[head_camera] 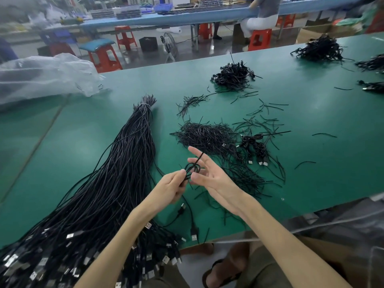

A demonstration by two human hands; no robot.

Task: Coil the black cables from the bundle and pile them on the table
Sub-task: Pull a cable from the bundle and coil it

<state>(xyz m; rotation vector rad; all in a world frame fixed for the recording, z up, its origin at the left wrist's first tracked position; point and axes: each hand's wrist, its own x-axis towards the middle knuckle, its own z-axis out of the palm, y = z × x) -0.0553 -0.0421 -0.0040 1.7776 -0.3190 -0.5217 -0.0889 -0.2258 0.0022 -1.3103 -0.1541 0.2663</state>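
L hand [170, 188] pinches a small looped black cable [192, 168] w/ its fingertips, one stiff end poking up past the R hand [214, 175]. That hand's fingers are straight & spread, thumb right by the loop. Big tied bundle of long black USB cables [116, 173] lies to the left on the green table [311, 113], plugs at the near edge. Heap of thin black tie wires [203, 136] sits just behind the hands, w/ a small pile of coiled black cables [254, 145] beside it on the right.
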